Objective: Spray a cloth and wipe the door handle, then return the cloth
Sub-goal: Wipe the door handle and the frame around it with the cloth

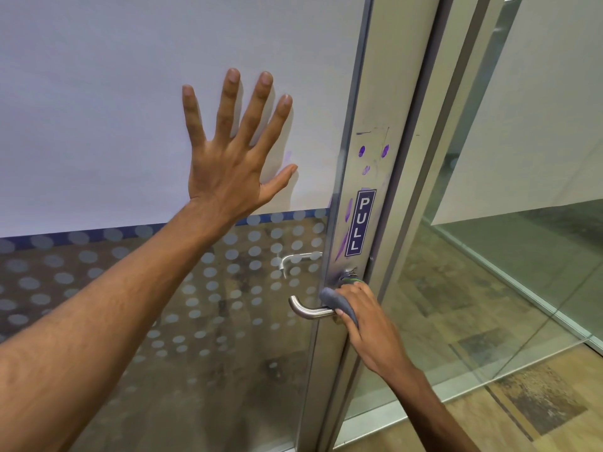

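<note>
A curved steel door handle (pixel 301 308) sticks out to the left from the door's metal stile. My right hand (pixel 365 324) grips a grey cloth (pixel 336 300) wrapped around the handle's inner end, close to the lock. My left hand (pixel 235 151) lies flat with fingers spread on the frosted part of the glass door (pixel 98 109), well above and left of the handle. No spray bottle is in view.
The aluminium stile (pixel 368 151) carries purple smudges and a blue PULL sign (pixel 361 223). A second handle (pixel 293 259) shows through the dotted glass. Fixed glass panels (pixel 489 272) stand to the right. Wood-pattern floor (pixel 538 402) lies at lower right.
</note>
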A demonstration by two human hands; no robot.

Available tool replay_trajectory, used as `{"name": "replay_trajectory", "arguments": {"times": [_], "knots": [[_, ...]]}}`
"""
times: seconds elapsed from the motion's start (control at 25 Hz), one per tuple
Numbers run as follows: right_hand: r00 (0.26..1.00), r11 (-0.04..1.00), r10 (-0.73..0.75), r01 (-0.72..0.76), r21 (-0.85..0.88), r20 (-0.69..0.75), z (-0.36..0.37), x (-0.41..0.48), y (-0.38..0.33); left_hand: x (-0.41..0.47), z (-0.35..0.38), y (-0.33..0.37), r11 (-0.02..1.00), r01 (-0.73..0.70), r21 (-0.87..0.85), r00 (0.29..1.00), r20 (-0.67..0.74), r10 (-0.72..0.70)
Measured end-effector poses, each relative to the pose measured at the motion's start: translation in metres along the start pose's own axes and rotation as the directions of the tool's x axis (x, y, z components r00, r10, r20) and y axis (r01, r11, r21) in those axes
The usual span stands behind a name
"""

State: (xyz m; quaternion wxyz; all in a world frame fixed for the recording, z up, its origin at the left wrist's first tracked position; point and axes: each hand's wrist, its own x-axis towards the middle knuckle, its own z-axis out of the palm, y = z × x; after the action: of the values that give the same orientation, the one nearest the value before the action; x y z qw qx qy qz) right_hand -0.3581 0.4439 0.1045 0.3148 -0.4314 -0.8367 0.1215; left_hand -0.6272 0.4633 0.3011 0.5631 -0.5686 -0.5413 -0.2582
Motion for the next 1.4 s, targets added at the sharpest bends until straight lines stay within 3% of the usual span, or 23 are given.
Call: {"name": "replay_trajectory", "arguments": {"times": [0.08,0.16,0.28,0.32,0.36,0.44,0.48,0.56,0.68,0.96,1.24,1.4], "knots": [[0.995,0.987,0.062,-0.049,0.154,-0.084,0.005,-0.005,0.000,0.000,0.000,0.000,1.000,-0.003,0.000,1.000,0.000,0.003],[0.959,0.932,0.220,-0.152,0.330,-0.180,0.014,-0.008,-0.013,0.000,-0.001,0.000,1.000,-0.005,0.004,1.000,-0.004,0.005],[0.834,0.722,0.506,-0.270,0.637,-0.219,0.021,-0.008,-0.027,-0.001,0.001,0.001,1.000,-0.007,-0.007,1.000,-0.006,0.007],[0.767,0.596,0.621,-0.328,0.733,-0.161,0.020,-0.006,-0.024,-0.001,0.002,0.001,1.000,-0.005,-0.009,1.000,-0.008,0.005],[0.699,0.377,0.715,-0.365,0.851,-0.017,0.018,-0.004,-0.018,-0.001,0.003,0.000,1.000,-0.002,-0.010,1.000,-0.011,0.002],[0.641,-0.164,0.691,-0.311,0.936,0.334,0.015,-0.005,-0.017,-0.001,0.004,-0.001,1.000,0.002,-0.015,1.000,-0.019,-0.002],[0.649,-0.352,0.629,-0.254,0.901,0.429,0.016,-0.007,-0.021,-0.002,0.005,-0.001,1.000,0.001,-0.014,1.000,-0.023,-0.001],[0.682,-0.526,0.584,-0.094,0.845,0.439,0.027,-0.006,-0.030,-0.002,0.005,-0.001,1.000,-0.004,-0.005,1.000,-0.026,0.004],[0.692,-0.604,0.599,0.058,0.795,0.404,0.049,-0.004,-0.046,-0.001,0.004,0.000,1.000,-0.006,0.003,1.000,-0.023,0.006],[0.714,-0.681,0.547,0.076,0.729,0.437,0.078,-0.002,-0.095,0.000,0.002,0.000,1.000,-0.002,0.010,1.000,-0.012,0.002],[0.725,-0.652,0.480,-0.082,0.754,0.494,0.067,-0.020,-0.086,0.000,0.002,0.000,1.000,0.008,0.001,1.000,-0.003,-0.008],[0.768,-0.628,0.398,-0.170,0.759,0.501,0.050,-0.044,-0.083,0.000,0.001,-0.001,1.000,0.006,0.001,1.000,0.006,-0.006]]}}
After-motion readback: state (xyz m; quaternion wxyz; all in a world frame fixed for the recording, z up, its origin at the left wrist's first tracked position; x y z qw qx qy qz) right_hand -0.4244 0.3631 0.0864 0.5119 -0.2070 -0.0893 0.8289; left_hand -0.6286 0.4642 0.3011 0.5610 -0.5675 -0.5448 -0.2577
